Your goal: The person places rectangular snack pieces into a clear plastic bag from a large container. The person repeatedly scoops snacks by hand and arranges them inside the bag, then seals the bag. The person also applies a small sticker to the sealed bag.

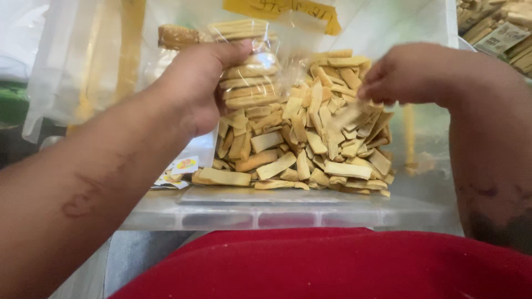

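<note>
My left hand [194,88] grips a small clear plastic bag [249,66] stacked with flat tan biscuit pieces, held upright above a heap. My right hand [404,75] hovers over the big pile of loose tan rectangular biscuit pieces [310,144], fingers pinched together at a blurred piece near the top of the pile. The pile lies inside a large clear plastic bag [388,33] that lines a clear plastic tub [288,213].
A yellow label [282,11] is on the large bag at the top. Small printed stickers [180,169] lie at the left of the pile. More packed biscuit bags [499,33] sit at the top right. My red shirt [332,266] fills the bottom.
</note>
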